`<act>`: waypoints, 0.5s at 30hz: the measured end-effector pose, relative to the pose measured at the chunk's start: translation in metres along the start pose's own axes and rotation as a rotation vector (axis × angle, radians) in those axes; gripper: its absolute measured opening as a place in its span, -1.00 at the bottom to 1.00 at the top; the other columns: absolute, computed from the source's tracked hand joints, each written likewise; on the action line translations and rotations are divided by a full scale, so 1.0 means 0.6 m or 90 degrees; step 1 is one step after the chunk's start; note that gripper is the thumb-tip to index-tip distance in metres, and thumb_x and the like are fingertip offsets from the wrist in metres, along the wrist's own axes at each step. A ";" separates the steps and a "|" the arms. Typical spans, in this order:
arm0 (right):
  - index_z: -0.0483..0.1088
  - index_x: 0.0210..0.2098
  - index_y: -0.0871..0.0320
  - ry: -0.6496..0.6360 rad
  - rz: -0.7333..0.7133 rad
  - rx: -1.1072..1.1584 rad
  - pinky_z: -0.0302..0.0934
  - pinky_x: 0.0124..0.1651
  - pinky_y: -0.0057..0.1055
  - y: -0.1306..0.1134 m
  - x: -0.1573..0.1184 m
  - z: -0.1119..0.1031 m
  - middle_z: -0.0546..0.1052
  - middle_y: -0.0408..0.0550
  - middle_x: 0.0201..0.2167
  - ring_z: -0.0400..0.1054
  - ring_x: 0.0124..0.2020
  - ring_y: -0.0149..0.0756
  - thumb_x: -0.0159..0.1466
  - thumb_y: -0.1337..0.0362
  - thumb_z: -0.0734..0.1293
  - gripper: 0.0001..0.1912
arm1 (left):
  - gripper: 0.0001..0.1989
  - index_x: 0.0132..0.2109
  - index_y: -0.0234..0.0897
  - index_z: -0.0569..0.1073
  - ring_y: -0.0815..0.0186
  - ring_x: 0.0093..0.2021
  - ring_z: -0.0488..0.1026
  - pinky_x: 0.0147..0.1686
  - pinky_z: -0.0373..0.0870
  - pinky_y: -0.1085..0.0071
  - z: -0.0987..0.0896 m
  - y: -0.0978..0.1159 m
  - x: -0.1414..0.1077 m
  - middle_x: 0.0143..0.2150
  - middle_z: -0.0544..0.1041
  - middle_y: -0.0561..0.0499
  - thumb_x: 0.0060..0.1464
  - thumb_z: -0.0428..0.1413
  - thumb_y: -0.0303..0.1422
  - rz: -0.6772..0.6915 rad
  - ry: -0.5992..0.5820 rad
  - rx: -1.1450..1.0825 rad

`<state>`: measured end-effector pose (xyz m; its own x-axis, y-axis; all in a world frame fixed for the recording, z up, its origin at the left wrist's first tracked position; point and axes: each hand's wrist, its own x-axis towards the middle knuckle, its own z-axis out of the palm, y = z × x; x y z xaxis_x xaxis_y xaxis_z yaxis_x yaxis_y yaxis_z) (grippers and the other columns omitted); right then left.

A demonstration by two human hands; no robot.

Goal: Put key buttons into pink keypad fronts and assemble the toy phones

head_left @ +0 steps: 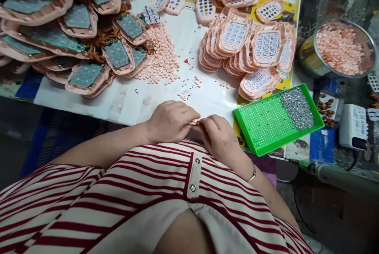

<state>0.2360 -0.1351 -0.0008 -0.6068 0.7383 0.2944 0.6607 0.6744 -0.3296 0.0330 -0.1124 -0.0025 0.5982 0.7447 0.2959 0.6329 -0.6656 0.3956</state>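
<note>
My left hand (174, 121) and my right hand (219, 132) meet at the table's near edge, thumbs and fingers pinched together. Between the fingertips sits a small piece (194, 123), pale with a brownish part; its kind is too small to make out. Just beyond the hands lie a few tiny pink button pieces (182, 96) on the white table top (127, 104). Farther back spreads a heap of the same pink pieces (161, 56), with a white keypad block (151, 15) at its top.
Pink shells with green circuit boards (85, 75) pile up at left. Stacked pink shells with white keypads (235, 34) stand right of centre. A green tray (260, 121) holds silver screws (297, 108). Behind it are a metal bowl (308, 58) of pink parts and a white device (353, 125).
</note>
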 end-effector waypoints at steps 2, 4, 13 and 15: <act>0.36 -0.23 0.18 0.020 -0.015 0.029 0.25 -0.27 -0.28 0.003 0.001 0.004 0.50 0.06 -0.33 0.33 -0.31 -0.20 0.41 0.31 0.20 -0.87 | -0.79 -0.15 -0.23 0.58 0.19 -0.22 0.58 -0.26 0.40 0.27 -0.001 0.000 0.000 -0.21 0.66 0.04 0.08 0.09 -0.44 0.002 0.003 0.001; 0.36 -0.21 0.15 0.053 -0.022 0.077 0.27 -0.27 -0.29 0.007 0.000 0.009 0.50 0.03 -0.33 0.34 -0.31 -0.23 0.40 0.35 0.20 -0.90 | -0.80 -0.16 -0.23 0.58 0.21 -0.24 0.58 -0.27 0.41 0.29 -0.002 0.001 0.000 -0.23 0.66 0.05 0.10 0.09 -0.42 -0.005 0.020 -0.014; 0.36 -0.20 0.07 0.171 0.075 0.350 0.27 -0.29 -0.34 0.025 -0.002 0.030 0.49 -0.12 -0.36 0.37 -0.34 -0.33 0.35 0.38 0.29 -0.92 | -0.82 -0.17 -0.23 0.59 0.24 -0.26 0.60 -0.26 0.45 0.33 0.005 0.002 0.005 -0.24 0.67 0.04 0.15 0.10 -0.35 -0.009 0.052 -0.021; 0.35 -0.22 0.07 0.163 0.069 0.332 0.25 -0.27 -0.31 0.031 0.003 0.032 0.47 -0.13 -0.37 0.34 -0.34 -0.31 0.35 0.31 0.31 -0.98 | -0.80 -0.14 -0.24 0.58 0.20 -0.21 0.61 -0.23 0.47 0.31 0.001 0.001 0.009 -0.20 0.67 0.02 0.15 0.09 -0.37 -0.023 0.017 -0.017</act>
<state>0.2391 -0.1213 -0.0236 -0.3797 0.8242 0.4202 0.3689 0.5514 -0.7482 0.0370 -0.1090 -0.0012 0.5619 0.7695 0.3035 0.6399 -0.6369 0.4299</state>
